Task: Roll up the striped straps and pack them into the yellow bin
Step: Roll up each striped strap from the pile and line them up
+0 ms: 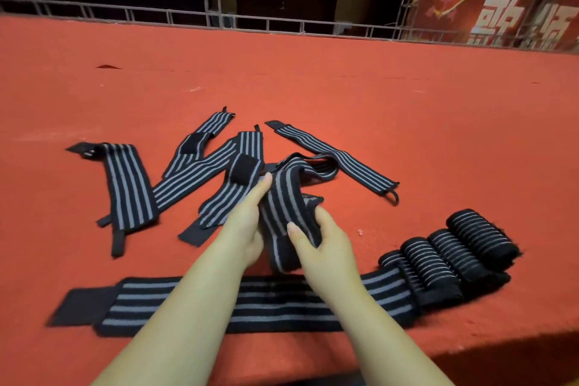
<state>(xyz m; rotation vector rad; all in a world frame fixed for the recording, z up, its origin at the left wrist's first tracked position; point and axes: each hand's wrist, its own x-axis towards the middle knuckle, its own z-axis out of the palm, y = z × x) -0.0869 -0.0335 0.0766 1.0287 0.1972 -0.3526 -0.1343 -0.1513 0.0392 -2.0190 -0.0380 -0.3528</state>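
Two bare hands met over a red counter [344, 88]. Both held one striped strap [283, 197], black with grey lines. The right hand [322, 247] had its grip pinched on the strap, with the thumb [297, 233] on the near side and the other fingers curled round the far side. The left hand [247, 222] was pressed to the left edge of the same strap. Its fingers [261, 188] looked almost straight, and I could not tell if this grip was closed round the strap or just touching it. The strap hung down from the grip in a fold, and its other end ran away from the grip in a loose loop.

Past the grip and to its left, more flat straps [200, 163] lay in a messy pile, crossing each other. One wide strap [131, 185] lay farthest left of the grip. One thin strap [338, 157] lay past the grip to the right, with a small loop at its end. Just below the grip, under both arms, a long strap [275, 301] lay flat across the counter. To the right of the grip, four rolled straps [451, 260] sat side by side, touching each other. One of them rested on the end of the long strap.

Behind the counter stood a metal rail [156, 14] and a red sign [501, 16].
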